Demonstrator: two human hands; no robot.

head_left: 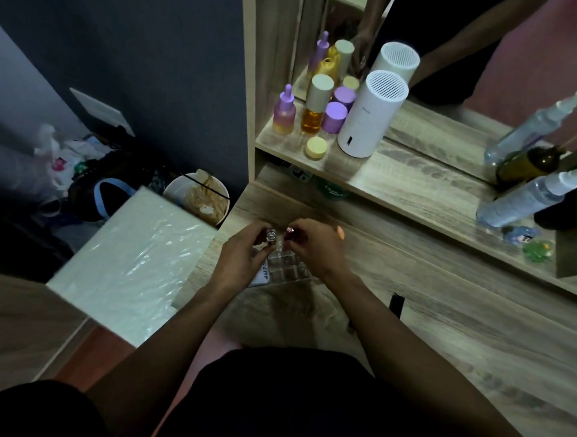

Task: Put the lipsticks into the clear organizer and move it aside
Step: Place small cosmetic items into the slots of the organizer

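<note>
A clear organizer [286, 268] with several square cells sits on the wooden desk [442, 326], between my two hands. My left hand [241, 254] holds a silver-topped lipstick [272, 236] upright over the organizer's far left cells. My right hand [316, 245] grips a red-topped lipstick [290, 231] just beside it, over the far edge. A dark lipstick [396, 304] lies on the desk to the right, apart from both hands. The lower ends of the two held lipsticks are hidden by my fingers.
A raised shelf [399, 190] behind holds purple and amber bottles [311, 114], a white cylinder device [369, 115], spray bottles [529, 197] and a mirror. A white wrapped box [134, 260] lies left of the desk, a bowl [198, 197] beyond it.
</note>
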